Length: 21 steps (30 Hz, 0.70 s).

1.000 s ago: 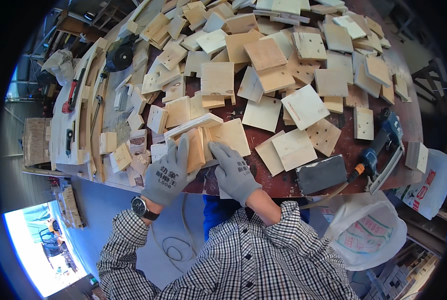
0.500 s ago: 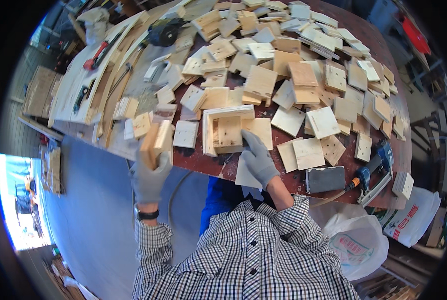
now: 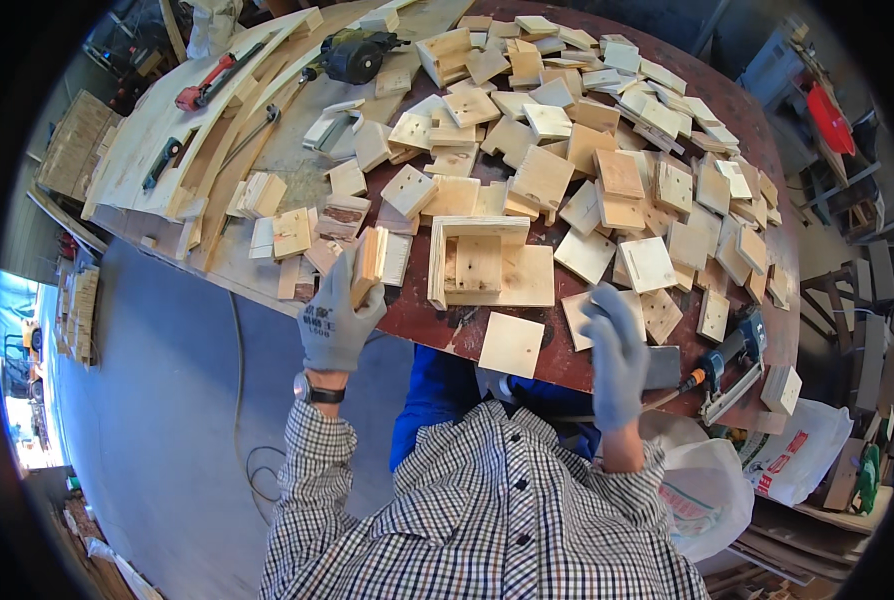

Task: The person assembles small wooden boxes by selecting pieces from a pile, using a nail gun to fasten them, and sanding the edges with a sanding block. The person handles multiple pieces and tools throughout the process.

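While left hand (image 3: 335, 318) grips upright wooden boards (image 3: 369, 262), right hand (image 3: 615, 355) hovers open, empty.

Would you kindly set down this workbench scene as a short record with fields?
Setting: round table strewn with small wooden squares
Left hand: gloved, grips a wooden piece raised on edge
Right hand: gloved, empty, fingers spread, above the table edge
Centre: partly built wooden box frame
Near edge: loose square board
Far left: dark power tool
Right edge: cordless drill
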Motion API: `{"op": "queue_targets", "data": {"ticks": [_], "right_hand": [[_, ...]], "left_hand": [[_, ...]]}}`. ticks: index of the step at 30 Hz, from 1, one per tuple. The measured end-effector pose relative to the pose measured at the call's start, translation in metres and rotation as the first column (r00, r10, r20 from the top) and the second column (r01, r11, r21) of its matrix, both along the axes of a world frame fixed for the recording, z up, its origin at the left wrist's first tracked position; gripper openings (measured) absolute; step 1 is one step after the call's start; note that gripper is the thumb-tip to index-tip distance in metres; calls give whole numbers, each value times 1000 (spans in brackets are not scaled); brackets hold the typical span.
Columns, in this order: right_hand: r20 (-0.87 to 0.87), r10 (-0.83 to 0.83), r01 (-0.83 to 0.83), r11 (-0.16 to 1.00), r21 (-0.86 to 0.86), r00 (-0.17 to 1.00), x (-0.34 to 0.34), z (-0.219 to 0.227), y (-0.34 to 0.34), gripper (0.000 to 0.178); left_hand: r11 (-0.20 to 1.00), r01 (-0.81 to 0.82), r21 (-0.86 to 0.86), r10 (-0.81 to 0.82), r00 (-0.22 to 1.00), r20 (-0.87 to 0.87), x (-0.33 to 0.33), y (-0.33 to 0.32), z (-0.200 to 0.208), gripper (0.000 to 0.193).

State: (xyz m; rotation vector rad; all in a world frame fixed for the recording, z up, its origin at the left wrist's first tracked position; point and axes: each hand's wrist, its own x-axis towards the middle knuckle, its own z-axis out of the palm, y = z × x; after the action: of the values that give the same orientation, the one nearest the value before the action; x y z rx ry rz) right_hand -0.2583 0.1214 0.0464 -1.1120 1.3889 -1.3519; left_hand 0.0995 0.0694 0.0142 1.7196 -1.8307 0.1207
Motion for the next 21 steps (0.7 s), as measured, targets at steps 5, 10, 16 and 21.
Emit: {"op": "queue_targets", "data": {"ticks": [5, 10, 16, 21], "right_hand": [[126, -433, 429, 902, 57, 893, -61, 2, 66, 40], [189, -581, 578, 812, 79, 792, -114, -36, 130, 44], [203, -602, 583, 798, 150, 772, -121, -59, 146, 45], [275, -545, 526, 838, 146, 792, -130, -81, 139, 38]], "left_hand": [[990, 118, 76, -133, 965, 226, 20, -16, -24, 63], [956, 176, 235, -273, 827, 491, 23, -5, -38, 82], [960, 208, 190, -275, 831, 483, 27, 3, -60, 86], [897, 385, 216, -425, 886, 187, 31, -4, -47, 86]]}}
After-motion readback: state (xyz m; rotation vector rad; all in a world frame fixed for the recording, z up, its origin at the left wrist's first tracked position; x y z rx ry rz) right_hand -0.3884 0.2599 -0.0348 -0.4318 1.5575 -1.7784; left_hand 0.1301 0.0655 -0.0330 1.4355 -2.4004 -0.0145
